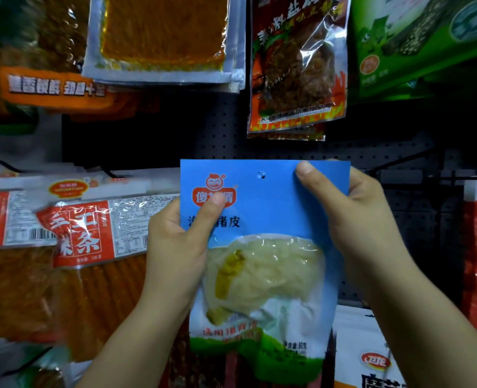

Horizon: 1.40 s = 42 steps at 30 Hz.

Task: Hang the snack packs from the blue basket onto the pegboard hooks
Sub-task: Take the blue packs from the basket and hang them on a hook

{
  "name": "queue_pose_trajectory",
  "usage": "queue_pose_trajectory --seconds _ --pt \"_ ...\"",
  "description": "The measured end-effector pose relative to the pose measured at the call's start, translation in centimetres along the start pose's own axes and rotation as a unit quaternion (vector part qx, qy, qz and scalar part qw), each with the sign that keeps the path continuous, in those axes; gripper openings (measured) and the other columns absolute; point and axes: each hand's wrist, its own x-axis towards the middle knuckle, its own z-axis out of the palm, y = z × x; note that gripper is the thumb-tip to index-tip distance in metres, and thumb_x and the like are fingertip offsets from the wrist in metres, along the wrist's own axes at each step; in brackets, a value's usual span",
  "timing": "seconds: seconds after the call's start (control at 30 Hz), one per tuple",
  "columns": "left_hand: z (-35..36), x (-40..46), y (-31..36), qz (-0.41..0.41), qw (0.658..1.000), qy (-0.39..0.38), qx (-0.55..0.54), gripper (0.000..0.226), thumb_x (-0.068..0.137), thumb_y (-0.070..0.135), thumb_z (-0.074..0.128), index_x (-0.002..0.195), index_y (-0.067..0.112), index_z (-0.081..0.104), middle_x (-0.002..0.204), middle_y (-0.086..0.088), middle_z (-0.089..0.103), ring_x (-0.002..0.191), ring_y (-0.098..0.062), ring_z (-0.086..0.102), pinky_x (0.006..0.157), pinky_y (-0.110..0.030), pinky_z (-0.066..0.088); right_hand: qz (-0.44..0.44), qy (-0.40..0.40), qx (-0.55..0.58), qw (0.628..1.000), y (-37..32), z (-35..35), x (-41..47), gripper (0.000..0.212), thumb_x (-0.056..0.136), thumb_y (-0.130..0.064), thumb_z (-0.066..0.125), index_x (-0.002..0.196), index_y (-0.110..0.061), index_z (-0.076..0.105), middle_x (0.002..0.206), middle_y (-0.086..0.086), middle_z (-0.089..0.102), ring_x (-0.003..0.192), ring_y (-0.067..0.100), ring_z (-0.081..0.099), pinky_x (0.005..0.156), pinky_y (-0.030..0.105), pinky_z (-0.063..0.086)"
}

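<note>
both hands, left hand and right hand, pinch the blue snack pack upright, fingers closed on its edges, keeping its hang hole clear for a pegboard hook.

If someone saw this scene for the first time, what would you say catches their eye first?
Most striking is the blue snack pack at centre, held upright by the left hand and right hand, its hang hole near the top edge. Behind it is the dark pegboard, with a red pack hanging above.
</note>
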Motion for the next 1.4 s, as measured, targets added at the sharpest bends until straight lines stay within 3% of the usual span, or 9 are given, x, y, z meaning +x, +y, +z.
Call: queue_pose_trajectory --seconds 0.2,0.37,0.57,0.73,0.9,1.03,1.2,1.4 --pt "-0.1 1.7 1.2 -0.017 0.999 0.027 0.020 0.007 0.072 0.035 0.068 0.070 0.031 0.074 0.075 0.003 0.076 0.072 -0.015 0.072 0.062 -0.030 0.059 0.001 0.027 -0.041 0.999 -0.4 1.1 1.5 0.020 0.088 -0.030 0.065 0.074 -0.016 0.064 0.069 -0.007 0.073 0.063 0.008 0.070 0.050 0.020 0.052" --pt "0.1 2.3 1.4 -0.022 0.999 0.008 0.036 0.016 0.083 0.025 0.067 0.070 0.031 0.074 0.076 0.004 0.076 0.072 -0.014 0.073 0.060 -0.027 0.058 0.020 0.041 -0.047 0.998 -0.5 1.2 1.9 0.021 0.088 -0.030 0.065 0.075 -0.014 0.066 0.071 -0.002 0.073 0.061 0.010 0.070 0.049 0.020 0.050" --pt "0.0 2.4 1.5 -0.026 1.000 -0.004 0.012 0.008 0.069 0.037 0.067 0.071 0.032 0.074 0.077 0.003 0.076 0.072 -0.014 0.073 0.057 -0.026 0.057 0.023 0.049 -0.063 0.997 -0.6 1.3 2.2 0.034 0.086 -0.032 0.066 0.081 0.002 0.059 0.082 0.015 0.070 0.065 0.022 0.069 0.054 0.028 0.052" --pt "0.1 2.3 1.5 -0.014 0.999 -0.005 -0.034 0.005 0.073 0.030 0.072 0.069 0.028 0.074 0.073 0.001 0.075 0.066 -0.013 0.072 0.052 -0.022 0.053 0.035 0.045 -0.055 0.997 -0.8 1.2 2.4 0.030 0.085 -0.030 0.068 0.076 -0.002 0.062 0.070 0.006 0.071 0.057 0.016 0.068 0.049 0.025 0.051" --pt "0.6 2.7 1.0 -0.043 0.998 0.006 -0.050 0.009 0.072 0.026 0.068 0.067 0.024 0.074 0.074 -0.002 0.075 0.067 -0.014 0.072 0.052 -0.022 0.053 0.033 0.046 -0.067 0.996 -0.8 1.1 3.1 0.032 0.085 -0.031 0.067 0.081 0.001 0.063 0.077 0.009 0.074 0.065 0.020 0.071 0.056 0.029 0.053" --pt "0.5 2.8 1.0 -0.014 0.998 0.024 -0.057 0.017 0.081 0.020 0.065 0.069 0.026 0.075 0.076 -0.001 0.076 0.070 -0.015 0.072 0.055 -0.024 0.054 0.029 0.028 -0.054 0.998 -0.9 1.4 3.3 0.031 0.085 -0.029 0.067 0.081 0.001 0.063 0.076 0.009 0.074 0.062 0.018 0.071 0.052 0.025 0.053" --pt "0.3 2.7 0.4 -0.050 0.995 0.017 -0.082 0.009 0.071 0.025 0.066 0.069 0.023 0.075 0.076 -0.003 0.076 0.068 -0.016 0.072 0.053 -0.024 0.054 0.013 0.023 -0.059 0.998 -0.6 1.5 3.2 0.031 0.086 -0.029 0.066 0.072 -0.002 0.061 0.067 0.004 0.068 0.059 0.015 0.066 0.049 0.021 0.049" --pt "0.1 2.0 -0.9 -0.044 0.998 0.007 -0.035 0.011 0.068 0.032 0.066 0.069 0.026 0.075 0.076 -0.002 0.076 0.069 -0.016 0.072 0.057 -0.027 0.057 0.026 0.029 -0.054 0.998 1.0 0.6 2.3 0.025 0.085 -0.031 0.066 0.068 -0.014 0.061 0.058 -0.004 0.065 0.053 0.008 0.064 0.045 0.017 0.047"
